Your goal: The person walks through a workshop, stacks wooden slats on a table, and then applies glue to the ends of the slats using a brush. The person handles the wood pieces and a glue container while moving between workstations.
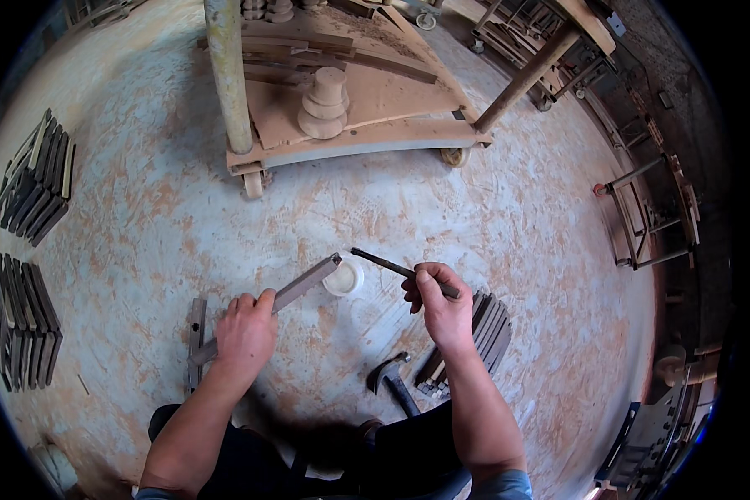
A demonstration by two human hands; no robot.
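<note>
My left hand is closed around a brown wooden bar. The bar's narrower, cut end reaches up to the edge of a small round white tub with pale contents, standing on the floor. Between the thumb and fingers of my right hand is a thin dark stick; its tip points left, just above the tub and apart from the bar. Another wooden piece lies by my left hand, partly under the bar. Close to my right forearm are a claw hammer and a stack of wooden bars.
Two piles of angled dark wooden pieces rest on the floor at the left. Ahead stands a wheeled cart carrying a turned wooden piece and loose strips. Wheeled racks line the right side.
</note>
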